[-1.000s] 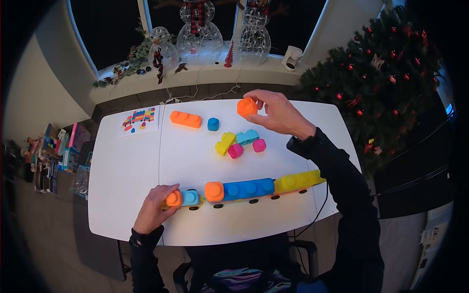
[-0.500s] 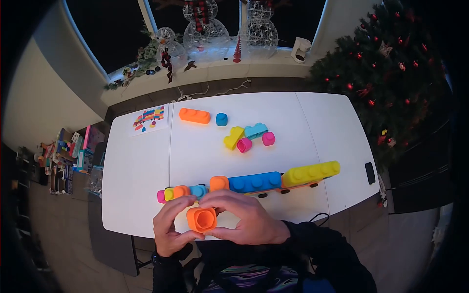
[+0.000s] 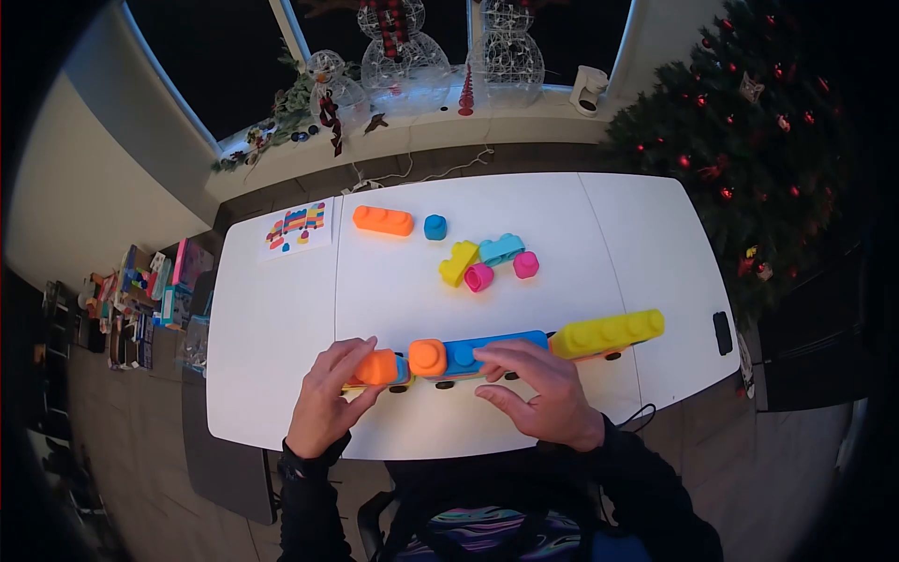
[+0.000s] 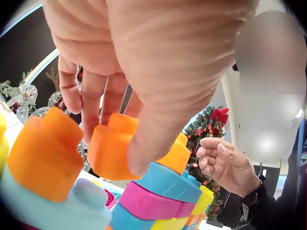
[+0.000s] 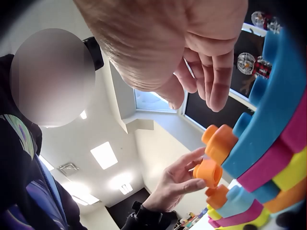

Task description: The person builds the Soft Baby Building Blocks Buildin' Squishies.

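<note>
A toy train of stacked soft building blocks stands along the table's near side. My left hand [image 3: 323,398] pinches an orange block [image 4: 110,151] between thumb and fingers, just above the front car. On that car sit another orange block [image 4: 45,158] and a light blue block [image 4: 76,203], in the left wrist view. My right hand [image 3: 548,398] holds nothing; its fingers are spread and loosely bent, close over the middle car. That car carries an orange block [image 3: 428,358] and a long blue block [image 3: 520,339]. A long yellow block [image 3: 609,333] tops the rear car.
Farther back on the white table [image 3: 272,375] lie a long orange block [image 3: 384,221], a small blue block [image 3: 435,228], and a cluster of yellow, light blue and pink blocks [image 3: 478,277]. A picture sheet [image 3: 300,229] lies at the back left, a black phone-like object [image 3: 722,333] at the right edge.
My right hand brought the orange block from the far side to the near edge, where both hands held it. Now my left hand alone has it over the front car; the right has moved rightward.
</note>
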The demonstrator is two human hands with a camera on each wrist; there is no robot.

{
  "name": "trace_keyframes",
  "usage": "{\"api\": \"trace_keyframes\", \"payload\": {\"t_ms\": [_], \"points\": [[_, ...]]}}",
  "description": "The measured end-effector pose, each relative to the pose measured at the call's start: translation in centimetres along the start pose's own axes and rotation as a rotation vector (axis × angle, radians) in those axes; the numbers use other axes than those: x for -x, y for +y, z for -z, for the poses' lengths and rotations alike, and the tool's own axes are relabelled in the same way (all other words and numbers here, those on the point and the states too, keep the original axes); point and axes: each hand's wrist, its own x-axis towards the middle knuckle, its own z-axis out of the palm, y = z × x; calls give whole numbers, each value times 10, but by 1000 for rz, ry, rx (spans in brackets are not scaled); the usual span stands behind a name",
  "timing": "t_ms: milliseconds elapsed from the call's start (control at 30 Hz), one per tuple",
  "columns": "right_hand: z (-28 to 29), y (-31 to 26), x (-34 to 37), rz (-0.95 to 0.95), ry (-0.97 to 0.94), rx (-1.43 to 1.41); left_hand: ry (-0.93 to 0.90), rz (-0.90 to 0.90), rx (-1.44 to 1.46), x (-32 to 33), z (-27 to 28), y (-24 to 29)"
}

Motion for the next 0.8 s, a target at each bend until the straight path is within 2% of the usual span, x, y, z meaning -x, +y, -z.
{"api": "trace_keyframes", "payload": {"t_ms": [67, 133, 300, 800], "points": [[10, 8, 6, 51, 48, 146, 3, -42, -109, -3, -6, -12], [18, 15, 11, 66, 65, 198, -80, -132, -196, -8, -8, -19], [27, 29, 15, 143, 48, 395, -113, -107, -213, -14, -13, -18], [25, 38, 16, 194, 27, 382, -189, -53, -97, -15, -16, -22]]}}
